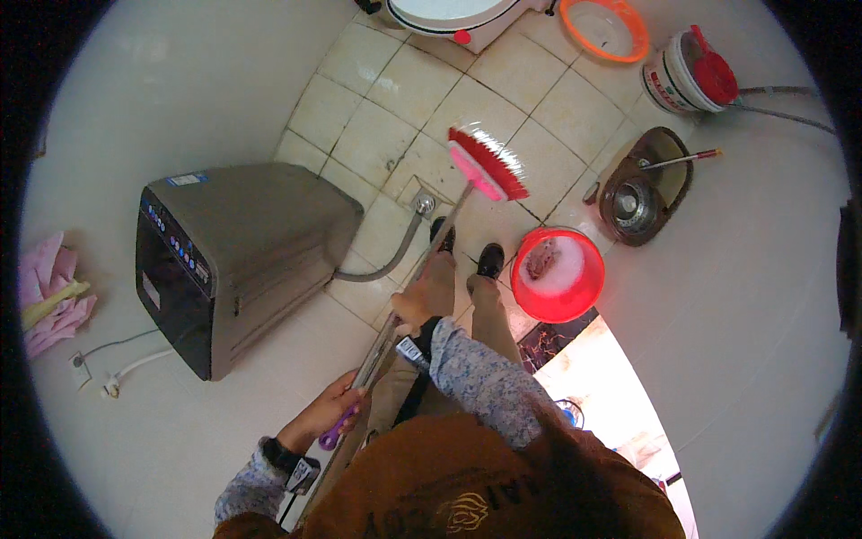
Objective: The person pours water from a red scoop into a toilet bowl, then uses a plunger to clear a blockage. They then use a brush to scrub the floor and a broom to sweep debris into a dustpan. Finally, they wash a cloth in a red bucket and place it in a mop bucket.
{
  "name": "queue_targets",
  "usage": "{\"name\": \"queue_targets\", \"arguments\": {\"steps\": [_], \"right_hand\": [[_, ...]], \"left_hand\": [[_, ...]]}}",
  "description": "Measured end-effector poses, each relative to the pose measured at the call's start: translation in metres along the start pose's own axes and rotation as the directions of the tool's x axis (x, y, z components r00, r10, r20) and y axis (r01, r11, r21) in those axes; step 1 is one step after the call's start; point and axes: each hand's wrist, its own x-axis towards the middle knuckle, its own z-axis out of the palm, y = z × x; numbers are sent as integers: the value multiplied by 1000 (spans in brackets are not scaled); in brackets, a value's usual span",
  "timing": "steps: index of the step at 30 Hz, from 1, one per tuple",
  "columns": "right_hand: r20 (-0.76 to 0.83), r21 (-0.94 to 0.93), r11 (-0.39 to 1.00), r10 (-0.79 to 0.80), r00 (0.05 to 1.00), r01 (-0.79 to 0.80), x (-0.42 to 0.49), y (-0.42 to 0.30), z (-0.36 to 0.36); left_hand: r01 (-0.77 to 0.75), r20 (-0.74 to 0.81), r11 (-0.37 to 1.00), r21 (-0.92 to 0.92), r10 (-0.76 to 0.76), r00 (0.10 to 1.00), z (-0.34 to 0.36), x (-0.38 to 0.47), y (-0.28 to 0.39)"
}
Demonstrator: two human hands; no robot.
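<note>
Both of my hands grip the long handle (453, 219) of a broom. My left hand (337, 403) is wrapped around its top end, by the purple grip (331, 438). Farther down the shaft, my right hand (414, 306) is closed around it. The pink broom head (479, 172), with red bristles (490, 160) that pale towards the tips, rests on the tiled floor (384, 135) ahead of my feet. A red plastic bucket (598, 279) stands right of my feet, holding foamy water and something dark.
A washing machine (256, 236) stands left, its grey hose (394, 264) running to a floor drain (424, 202). On the right are a brown bin (673, 195) with a stick in it and a white bucket (663, 77) with a red dipper (715, 75). An orange-rimmed basin (640, 40) lies farther off.
</note>
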Motion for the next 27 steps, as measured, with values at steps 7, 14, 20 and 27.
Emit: {"name": "queue_targets", "arguments": {"steps": [7, 14, 20, 27], "right_hand": [[72, 680, 538, 627, 776, -498, -21, -111, -48], [-71, 915, 323, 717, 693, -241, -38, -33, -142], [-51, 905, 294, 793, 607, -308, -35, 11, -96], [10, 959, 206, 660, 751, -193, 37, -54, 8]], "left_hand": [[8, 21, 996, -92, -6, 1000, 18, -70, 8], [-54, 325, 978, -203, 119, 938, 24, 12, 20], [204, 410, 828, -522, 34, 911, -19, 60, 17], [-6, 34, 973, -232, 14, 999, -69, -26, 31]]}}
